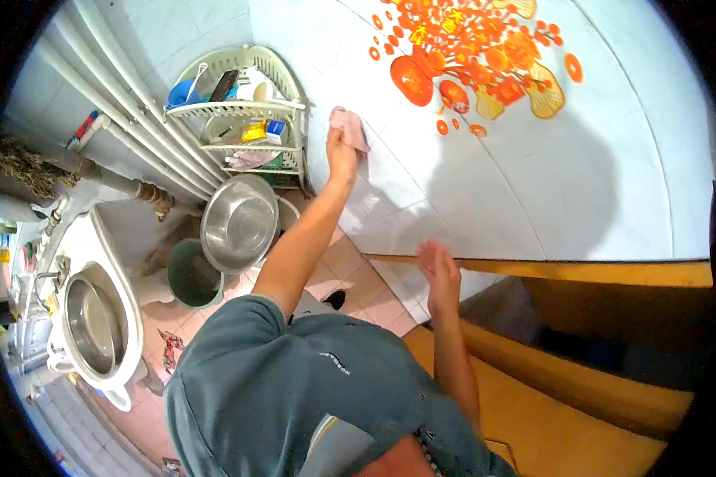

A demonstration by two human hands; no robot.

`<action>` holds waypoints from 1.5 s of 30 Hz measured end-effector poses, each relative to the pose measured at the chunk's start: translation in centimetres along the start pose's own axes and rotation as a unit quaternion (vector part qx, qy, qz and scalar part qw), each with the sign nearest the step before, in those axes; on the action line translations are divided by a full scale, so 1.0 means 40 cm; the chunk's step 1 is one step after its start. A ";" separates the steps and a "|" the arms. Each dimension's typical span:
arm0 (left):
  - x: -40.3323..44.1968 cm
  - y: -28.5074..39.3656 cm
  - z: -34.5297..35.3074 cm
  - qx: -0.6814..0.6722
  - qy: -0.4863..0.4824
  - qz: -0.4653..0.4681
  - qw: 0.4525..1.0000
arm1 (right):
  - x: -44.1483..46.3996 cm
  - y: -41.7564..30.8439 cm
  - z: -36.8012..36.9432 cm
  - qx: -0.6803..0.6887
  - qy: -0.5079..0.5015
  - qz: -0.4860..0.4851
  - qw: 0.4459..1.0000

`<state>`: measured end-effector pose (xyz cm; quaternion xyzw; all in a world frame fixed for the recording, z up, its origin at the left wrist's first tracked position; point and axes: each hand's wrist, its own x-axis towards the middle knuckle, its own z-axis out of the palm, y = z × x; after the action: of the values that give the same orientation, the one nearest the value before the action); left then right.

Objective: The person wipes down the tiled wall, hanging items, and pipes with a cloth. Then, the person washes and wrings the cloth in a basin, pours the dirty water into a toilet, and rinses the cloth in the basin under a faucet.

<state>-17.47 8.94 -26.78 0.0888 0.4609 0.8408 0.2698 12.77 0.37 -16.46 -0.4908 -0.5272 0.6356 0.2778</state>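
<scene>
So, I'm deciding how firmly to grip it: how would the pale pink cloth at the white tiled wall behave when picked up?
The pale pink cloth would probably be floppy, as it looks creased and bunched at the left hand. It's likely light, being small and thin-looking. If dropped, it seems unlikely to break, being soft fabric.

Pale-green plastic tiered rack [239, 108] stands beside long white pipes [115, 46]; round silver metal basin [240, 222] sits near dark-green plastic bucket [192, 274].
</scene>
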 end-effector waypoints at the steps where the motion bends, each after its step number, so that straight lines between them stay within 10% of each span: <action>1: 0.025 -0.014 -0.021 -0.026 0.028 -0.033 0.999 | -0.006 0.011 -0.008 -0.004 -0.003 0.002 1.000; 7: -0.104 -0.337 -0.124 -0.031 0.048 -0.239 0.969 | -0.023 0.103 -0.046 0.006 0.022 0.082 0.996; 14: -0.493 -0.325 0.022 -0.175 0.008 -0.544 0.820 | -0.008 0.111 -0.010 0.049 0.075 0.123 0.988; 17: -0.422 -0.575 -0.096 -0.113 -0.175 -0.424 0.881 | -0.003 0.111 -0.030 0.065 0.105 0.127 0.984; 19: -0.338 -0.515 -0.122 0.002 -0.218 -0.160 0.963 | -0.014 0.118 -0.050 0.087 0.100 0.128 0.983; 22: -0.228 -0.426 -0.128 -0.302 -0.065 -0.411 0.858 | -0.034 0.162 -0.090 0.095 0.106 0.118 0.983; 24: -0.230 -0.421 -0.162 -0.527 -0.293 -0.410 0.684 | -0.044 0.175 -0.099 0.088 0.118 0.127 0.981; 25: -0.260 -0.433 -0.156 -0.528 -0.289 -0.408 0.687 | -0.048 0.181 -0.100 0.081 0.126 0.135 0.979; 27: -0.369 -0.466 -0.107 -0.331 -0.180 -0.490 0.786 | -0.041 0.185 -0.087 0.110 0.167 0.171 0.965; 33: -0.601 -0.170 0.034 -0.230 -0.117 -0.534 0.805 | -0.018 0.157 -0.086 0.270 0.039 0.160 0.949; 38: -0.537 0.039 0.038 0.047 -0.179 -0.353 0.917 | 0.010 0.161 -0.037 0.200 0.033 0.018 0.979; 43: -0.452 -0.075 -0.003 0.075 -0.234 -0.259 0.934 | 0.018 0.092 0.019 0.063 0.107 -0.137 0.983; 45: -0.467 0.038 0.024 0.292 -0.344 -0.202 0.869 | 0.015 0.050 0.047 0.096 0.130 -0.148 0.976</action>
<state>-1.98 -1.03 -23.16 0.3519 0.5714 0.5114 0.5367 11.15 -0.45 -18.63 -0.4570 -0.4895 0.5658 0.4810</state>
